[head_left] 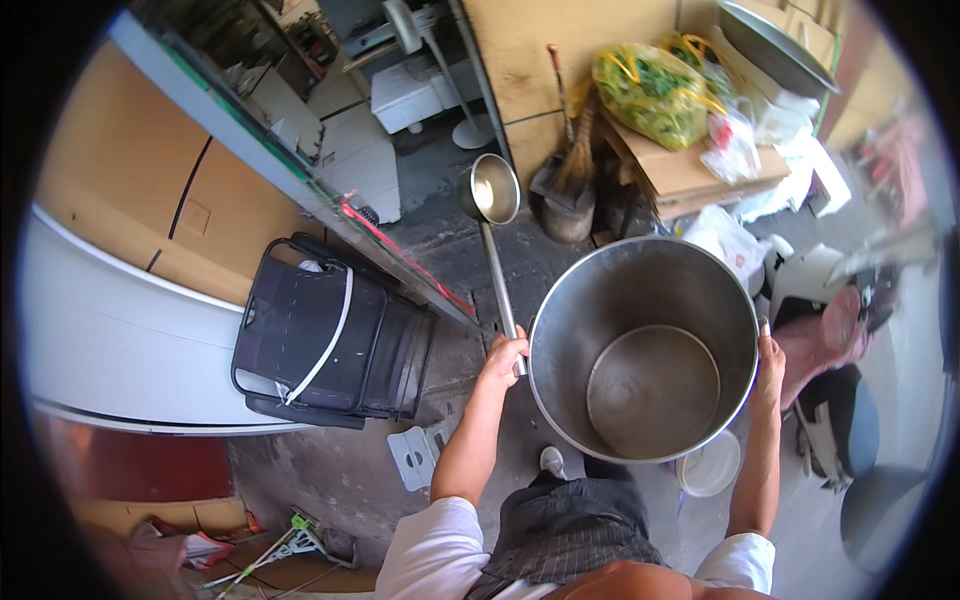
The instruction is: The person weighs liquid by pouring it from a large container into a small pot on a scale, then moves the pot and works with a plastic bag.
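Note:
A large, deep metal stockpot (655,388) is held up in front of my body, its open mouth tipped toward me and its inside bare. My left hand (507,357) is closed round the handle of a long metal ladle (497,265) at the pot's left side. The ladle's bowl points up and away. My right hand (768,362) grips the pot's right side, the thumb near the rim and the other fingers mostly hidden behind the wall. Whether my left hand also bears on a pot handle is hidden.
At left stands a black folding chair (320,330) beside a doorway. Ahead, a yellow bag of greens (650,95) lies on a wooden table (670,165), with a broom (577,165) next to it. A scooter (825,340) is at right. A white bucket (712,465) sits below the pot.

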Available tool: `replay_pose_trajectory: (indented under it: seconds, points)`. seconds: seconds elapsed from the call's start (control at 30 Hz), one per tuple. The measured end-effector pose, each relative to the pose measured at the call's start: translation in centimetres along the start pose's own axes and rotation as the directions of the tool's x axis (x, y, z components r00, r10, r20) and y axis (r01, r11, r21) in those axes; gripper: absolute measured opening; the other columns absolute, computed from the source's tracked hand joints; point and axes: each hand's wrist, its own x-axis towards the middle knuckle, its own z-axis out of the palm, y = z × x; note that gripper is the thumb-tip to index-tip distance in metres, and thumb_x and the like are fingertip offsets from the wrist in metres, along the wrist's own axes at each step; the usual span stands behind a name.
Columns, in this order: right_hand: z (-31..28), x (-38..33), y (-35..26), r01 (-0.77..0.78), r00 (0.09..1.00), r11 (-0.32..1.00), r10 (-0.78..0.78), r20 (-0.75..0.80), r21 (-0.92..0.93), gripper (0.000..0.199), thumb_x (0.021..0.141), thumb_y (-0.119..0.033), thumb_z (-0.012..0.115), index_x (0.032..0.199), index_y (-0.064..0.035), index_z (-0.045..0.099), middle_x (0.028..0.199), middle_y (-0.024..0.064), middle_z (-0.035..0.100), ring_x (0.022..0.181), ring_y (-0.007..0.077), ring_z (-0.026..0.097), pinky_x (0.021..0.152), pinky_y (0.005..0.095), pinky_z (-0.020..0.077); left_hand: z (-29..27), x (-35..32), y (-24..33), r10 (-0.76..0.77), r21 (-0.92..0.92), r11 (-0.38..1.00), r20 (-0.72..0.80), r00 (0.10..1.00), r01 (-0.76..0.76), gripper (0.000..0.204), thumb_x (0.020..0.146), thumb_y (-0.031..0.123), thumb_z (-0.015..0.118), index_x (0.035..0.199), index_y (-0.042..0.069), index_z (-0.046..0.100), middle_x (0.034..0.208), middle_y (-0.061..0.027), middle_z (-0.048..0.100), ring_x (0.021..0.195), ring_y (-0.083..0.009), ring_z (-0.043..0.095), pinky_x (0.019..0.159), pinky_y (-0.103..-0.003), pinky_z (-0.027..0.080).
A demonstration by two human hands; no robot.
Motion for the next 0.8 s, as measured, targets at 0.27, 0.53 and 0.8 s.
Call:
replay_pose_trajectory:
  seconds: [0.27, 0.53, 0.8]
  points:
    - [21.3, 15.1, -4.5, 0.065, 0.986, 0.998, -0.060, 0.153, -0.026, 0.027, 0.086, -0.032, 0.064, 0.074, -0.0096, 0.055, 0.061, -0.0075, 0.047, 0.051, 0.0021, 0.040, 0.046, 0.0204, 0.0288, -9.0, 12.1, 16.3, 0.095, 0.029, 0.995, -0.142, 0.985, -0.092, 0.016, 0.059, -0.003, 0.051, 0.064, 0.011, 0.046, 0.060, 0.0009, 0.042, 0.049, -0.0132, 0.043, 0.042, -0.027, 0.036]
    - [42.5, 29.2, -6.3, -0.081, 0.956, 0.991, 0.048, 0.290, 0.102, 0.025, 0.085, -0.025, 0.067, 0.075, -0.0108, 0.050, 0.060, -0.0074, 0.045, 0.045, 0.0027, 0.037, 0.041, 0.0188, 0.0312, -13.9, 21.9, 33.3, 0.319, 0.339, 0.921, -0.368, 0.874, -0.193, 0.016, 0.052, 0.002, 0.054, 0.056, 0.012, 0.042, 0.055, 0.0031, 0.037, 0.048, -0.0110, 0.037, 0.045, -0.027, 0.026]
    - [68.8, 44.0, -3.6, -0.102, 0.915, 0.982, 0.030, 0.403, 0.159, 0.026, 0.081, -0.014, 0.069, 0.072, -0.0116, 0.044, 0.068, -0.0032, 0.047, 0.062, 0.0072, 0.041, 0.060, 0.0243, 0.0375, -26.4, 33.2, 51.8, 0.445, 0.423, 0.874, -0.497, 0.745, -0.239, 0.022, 0.051, -0.002, 0.054, 0.066, 0.011, 0.045, 0.062, 0.0019, 0.039, 0.057, -0.0123, 0.041, 0.051, -0.025, 0.032]
